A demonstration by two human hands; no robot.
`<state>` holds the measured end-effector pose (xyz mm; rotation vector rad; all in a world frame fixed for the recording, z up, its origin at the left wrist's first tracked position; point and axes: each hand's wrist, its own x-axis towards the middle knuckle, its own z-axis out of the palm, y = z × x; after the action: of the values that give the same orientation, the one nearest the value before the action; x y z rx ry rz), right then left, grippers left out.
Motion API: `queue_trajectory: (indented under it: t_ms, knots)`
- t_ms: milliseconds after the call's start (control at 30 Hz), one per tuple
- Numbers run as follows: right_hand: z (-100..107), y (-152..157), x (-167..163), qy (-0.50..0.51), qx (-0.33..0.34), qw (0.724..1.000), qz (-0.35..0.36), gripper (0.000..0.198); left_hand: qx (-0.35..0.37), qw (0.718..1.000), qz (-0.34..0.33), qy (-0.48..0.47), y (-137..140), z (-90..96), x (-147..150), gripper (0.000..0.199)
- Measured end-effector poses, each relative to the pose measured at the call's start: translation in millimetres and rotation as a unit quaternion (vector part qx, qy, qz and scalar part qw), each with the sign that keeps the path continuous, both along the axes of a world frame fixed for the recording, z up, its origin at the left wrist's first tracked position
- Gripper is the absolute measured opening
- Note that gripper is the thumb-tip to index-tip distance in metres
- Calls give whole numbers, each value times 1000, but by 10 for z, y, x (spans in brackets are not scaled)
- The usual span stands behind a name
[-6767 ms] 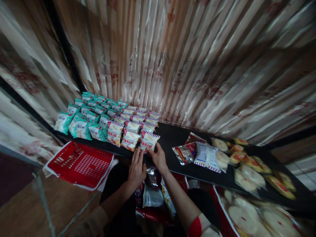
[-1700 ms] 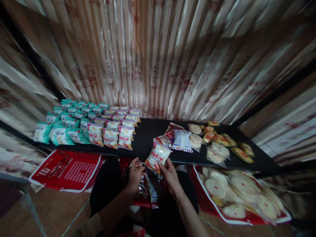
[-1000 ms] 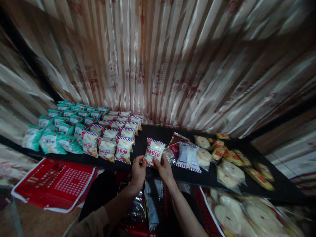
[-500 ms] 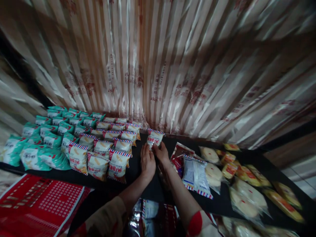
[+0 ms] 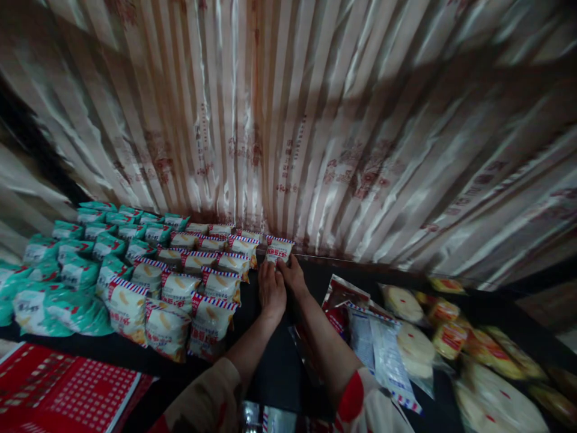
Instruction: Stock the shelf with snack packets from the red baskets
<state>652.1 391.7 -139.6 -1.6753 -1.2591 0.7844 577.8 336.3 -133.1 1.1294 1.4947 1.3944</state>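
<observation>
Puffy, crinkled teal packets point(image 5: 81, 270) crowd the far left above a red basket point(image 5: 72, 385) of perforated plastic. Pillow-shaped striped packets point(image 5: 210, 325) stand alongside on the smooth black bench point(image 5: 277, 355). The left hand point(image 5: 273, 291), fingers straight, lies against a plump white packet point(image 5: 278, 248) near the pleated, glossy sheet point(image 5: 279, 120); the right hand point(image 5: 294, 279) grips that packet, thumb in front. Farther right lie a flattish blue-white pouch point(image 5: 385, 355), pale discs point(image 5: 415, 349) in clear film and yellow packets point(image 5: 451, 338).

The frame crops the basket; fingers cover the gripped packet's base; the rightmost goods blur in shadow.
</observation>
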Motion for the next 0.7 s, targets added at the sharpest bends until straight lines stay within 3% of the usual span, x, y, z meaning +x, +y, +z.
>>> queue_trajectory:
  t_ms: [133, 500, 700]
  knots:
    - [-6, 41, -97, -34, -24, 999, -24, 48, 1, 1000, 15, 2, 36, -30, -42, 35]
    - [56, 17, -186, -172, -62, 983, -17, 45, 3, 998, 15, 61, 70, -102, -105, 33]
    - [79, -3, -170, -187, -55, 981, 2, 46, 10, 997, -11, 77, 32, -74, -116, 35]
